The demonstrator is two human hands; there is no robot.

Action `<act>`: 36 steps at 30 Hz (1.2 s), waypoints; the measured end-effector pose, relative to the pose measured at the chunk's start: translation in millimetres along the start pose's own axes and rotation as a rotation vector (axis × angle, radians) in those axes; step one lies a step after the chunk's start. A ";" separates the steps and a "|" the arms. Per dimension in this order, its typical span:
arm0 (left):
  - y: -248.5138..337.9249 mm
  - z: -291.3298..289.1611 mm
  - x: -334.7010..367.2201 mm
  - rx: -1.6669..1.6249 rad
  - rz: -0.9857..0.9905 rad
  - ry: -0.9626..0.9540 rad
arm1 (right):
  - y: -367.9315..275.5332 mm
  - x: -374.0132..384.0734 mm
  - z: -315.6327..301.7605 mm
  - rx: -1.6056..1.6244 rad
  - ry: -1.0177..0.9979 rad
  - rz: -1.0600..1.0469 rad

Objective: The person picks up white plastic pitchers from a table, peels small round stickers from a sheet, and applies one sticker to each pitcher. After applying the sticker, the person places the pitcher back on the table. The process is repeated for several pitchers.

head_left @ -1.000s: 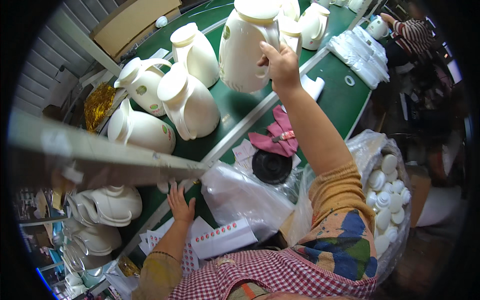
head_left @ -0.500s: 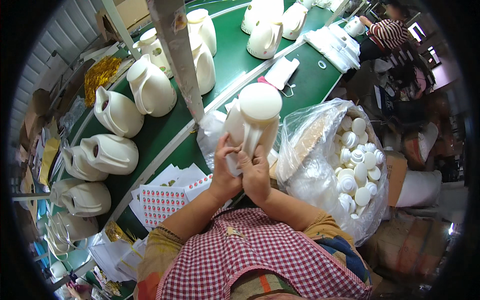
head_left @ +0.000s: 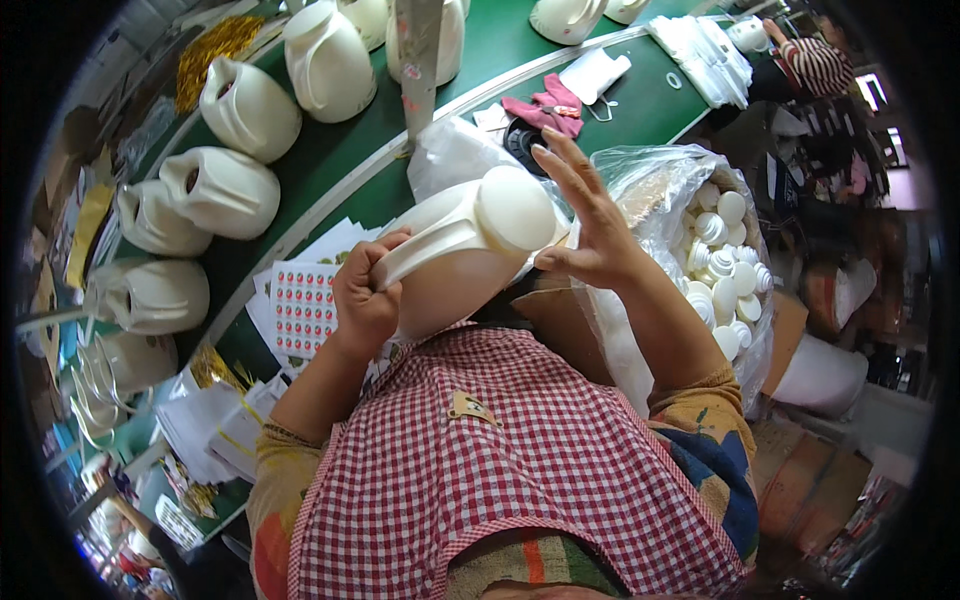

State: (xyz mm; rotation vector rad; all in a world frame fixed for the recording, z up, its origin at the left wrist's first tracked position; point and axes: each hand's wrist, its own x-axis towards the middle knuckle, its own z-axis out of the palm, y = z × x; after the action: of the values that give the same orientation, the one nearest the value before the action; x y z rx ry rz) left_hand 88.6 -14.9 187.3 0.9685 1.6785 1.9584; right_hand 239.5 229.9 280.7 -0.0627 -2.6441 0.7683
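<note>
A cream vacuum jug (head_left: 455,285) lies tilted in front of my apron, its round white lid (head_left: 514,208) toward the upper right. My left hand (head_left: 366,296) is closed around the jug's handle. To the right of the lid, my right hand (head_left: 594,222) is raised with its fingers apart, holding nothing. Behind the jug, a clear plastic bag (head_left: 455,155), a black round part (head_left: 524,145) and a dark pink cloth (head_left: 550,105) lie on the green bench (head_left: 350,165).
Several cream jugs (head_left: 250,110) stand along the left and far side. A metal post (head_left: 415,70) rises from the bench. Sticker sheets (head_left: 303,308) lie at left. At right is a plastic-lined box of white stoppers (head_left: 722,265). A co-worker in stripes (head_left: 815,65) is at far right.
The jug has tipped from upright onto a slant and come closer to me. My right hand has let go and opened to the right; the left has moved left, gripping the handle.
</note>
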 end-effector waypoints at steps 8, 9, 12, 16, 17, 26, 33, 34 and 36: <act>5.7 -3.8 -9.2 -0.125 -0.186 -0.173 | 15.7 -17.5 40.6 0.294 -0.103 -0.010; 7.6 -4.0 -6.9 -0.144 -0.208 -0.190 | 17.9 -17.9 42.2 0.296 -0.095 -0.034; 10.2 -4.0 -1.8 -0.227 -0.275 -0.222 | 23.9 -17.0 45.8 0.301 -0.076 -0.085; 14.3 -2.4 4.2 -0.144 -0.241 -0.344 | 31.1 -24.1 46.1 0.263 -0.073 -0.121; 18.1 -0.1 5.0 -0.132 -0.248 -0.359 | 32.5 -25.8 46.2 0.242 -0.076 -0.137; 29.9 11.0 4.1 0.160 -0.001 -0.375 | 22.8 -34.0 72.4 0.417 0.001 0.241; 30.2 -6.7 8.8 0.229 -0.021 -0.426 | 14.0 -40.1 82.6 0.677 -0.129 0.384; 35.5 -13.9 10.1 0.205 -0.121 -0.391 | 16.4 -38.4 69.1 0.605 -0.273 0.264; 33.3 -21.5 7.6 0.131 -0.180 -0.348 | 18.3 -29.2 52.1 0.435 -0.425 0.141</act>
State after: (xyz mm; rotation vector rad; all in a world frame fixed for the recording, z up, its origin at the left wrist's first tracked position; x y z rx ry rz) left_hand 72.9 -31.8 220.4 1.0914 1.6424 1.4824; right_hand 245.9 214.8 220.4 0.0380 -2.8048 1.5356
